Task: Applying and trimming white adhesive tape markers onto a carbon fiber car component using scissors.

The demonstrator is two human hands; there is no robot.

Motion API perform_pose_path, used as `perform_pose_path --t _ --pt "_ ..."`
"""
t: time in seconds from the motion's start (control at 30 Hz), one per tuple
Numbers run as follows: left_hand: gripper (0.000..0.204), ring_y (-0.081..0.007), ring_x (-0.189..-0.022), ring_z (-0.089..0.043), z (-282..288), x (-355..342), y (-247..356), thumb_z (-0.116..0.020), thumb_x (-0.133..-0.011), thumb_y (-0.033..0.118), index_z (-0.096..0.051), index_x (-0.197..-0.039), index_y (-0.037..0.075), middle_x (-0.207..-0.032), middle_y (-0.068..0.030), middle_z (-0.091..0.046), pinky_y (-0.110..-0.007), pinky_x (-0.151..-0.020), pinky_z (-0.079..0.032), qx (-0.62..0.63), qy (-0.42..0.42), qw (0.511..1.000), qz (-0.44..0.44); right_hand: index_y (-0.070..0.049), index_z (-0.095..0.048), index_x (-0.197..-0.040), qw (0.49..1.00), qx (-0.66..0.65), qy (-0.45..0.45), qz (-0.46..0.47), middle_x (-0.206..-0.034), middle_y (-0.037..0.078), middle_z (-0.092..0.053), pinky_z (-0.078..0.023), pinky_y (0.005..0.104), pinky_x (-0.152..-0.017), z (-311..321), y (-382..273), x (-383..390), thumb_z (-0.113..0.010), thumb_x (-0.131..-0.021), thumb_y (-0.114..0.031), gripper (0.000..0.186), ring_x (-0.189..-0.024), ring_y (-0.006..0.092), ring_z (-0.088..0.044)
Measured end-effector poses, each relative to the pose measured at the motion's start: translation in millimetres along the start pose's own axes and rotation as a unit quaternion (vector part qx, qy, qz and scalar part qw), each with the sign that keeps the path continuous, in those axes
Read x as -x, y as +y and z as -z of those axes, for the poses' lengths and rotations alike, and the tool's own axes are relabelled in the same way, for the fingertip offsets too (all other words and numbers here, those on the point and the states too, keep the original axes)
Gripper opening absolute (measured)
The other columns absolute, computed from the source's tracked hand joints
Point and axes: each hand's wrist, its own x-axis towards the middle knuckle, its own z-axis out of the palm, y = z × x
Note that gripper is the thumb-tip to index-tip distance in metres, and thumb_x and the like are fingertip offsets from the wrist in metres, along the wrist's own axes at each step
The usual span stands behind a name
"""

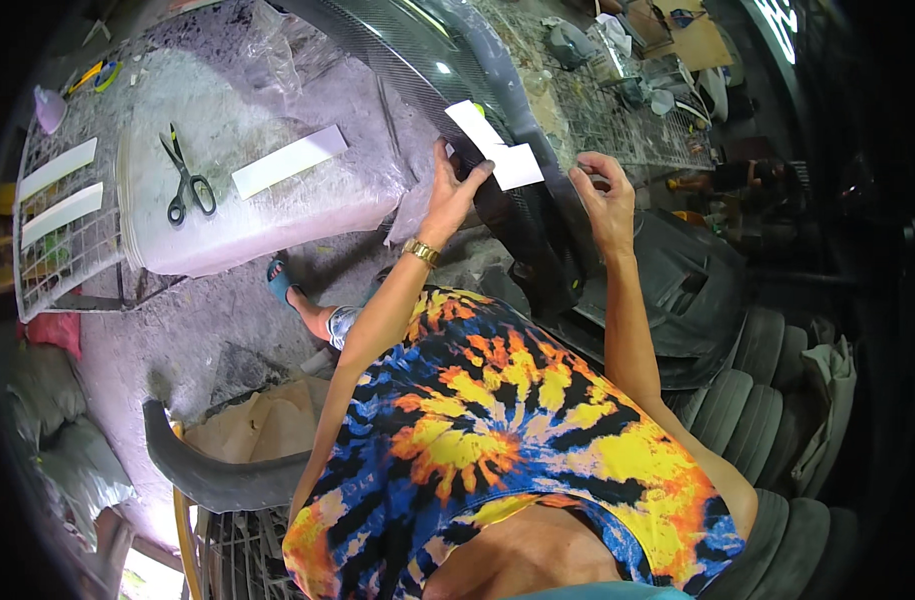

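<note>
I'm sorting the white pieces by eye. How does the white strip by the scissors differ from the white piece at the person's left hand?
The white strip lies flat on the plastic-covered bench, beside the scissors, untouched. The white piece sits on the dark curved panel, with the left hand touching it. The strip is one long straight rectangle; the piece looks bent or made of two overlapping parts. Both are plain white and flat-looking.

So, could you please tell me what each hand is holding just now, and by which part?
The left hand pinches a white strip at its lower end, against the dark curved panel. The right hand seems empty, fingers curled beside the strip.
</note>
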Motion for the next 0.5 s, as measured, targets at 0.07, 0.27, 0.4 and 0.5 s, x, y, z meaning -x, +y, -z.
perform_pose_path --t 0.07,0.27,0.4,0.5 --pt "0.100 -0.0313 -0.127 -0.046 -3.4 2.5 1.4 -0.074 -0.085 0.017 0.000 -0.151 -0.001 -0.139 -0.0276 -0.039 -0.039 -0.104 -0.043 0.015 0.003 1.000 -0.006 -0.003 -0.067 -0.103 1.000 -0.014 0.002 0.000 -0.100 0.004 -0.063 -0.047 0.0273 -0.076 -0.2 1.8 -0.8 -0.073 -0.084 -0.011 0.022 -0.089 0.0138 -0.059" --pt "0.097 -0.0265 -0.124 -0.049 39.3 13.9 -9.9 -0.070 -0.088 0.016 0.000 -0.154 0.002 -0.136 -0.0186 -0.046 -0.037 -0.104 -0.040 -0.155 -0.024 0.986 -0.054 -0.002 -0.067 -0.099 0.998 -0.052 0.027 -0.013 -0.093 0.002 -0.064 -0.045 0.0241 -0.073 9.8 11.7 1.1 -0.071 -0.088 -0.012 0.015 -0.084 0.0095 -0.058" --pt "0.033 -0.0129 -0.088 -0.061 85.7 32.8 -19.2 -0.066 -0.093 0.019 -0.060 -0.118 -0.003 -0.098 -0.0084 -0.066 -0.027 -0.080 -0.047 -0.129 0.107 0.986 0.019 -0.001 -0.064 -0.078 0.991 -0.110 0.039 -0.068 -0.067 -0.003 -0.059 -0.039 0.0202 -0.058 21.9 31.3 4.2 -0.070 -0.091 -0.019 0.022 -0.063 0.0036 -0.049" --pt "0.019 -0.0083 -0.070 -0.059 110.1 44.5 -18.9 -0.065 -0.094 0.020 -0.066 -0.089 0.002 -0.077 -0.0019 -0.065 -0.022 -0.065 -0.044 -0.156 0.134 0.975 0.080 -0.005 -0.065 -0.079 0.986 -0.121 0.001 -0.113 -0.070 -0.003 -0.058 -0.037 0.0196 -0.055 17.8 46.2 8.5 -0.068 -0.093 -0.022 0.023 -0.060 0.0035 -0.046"
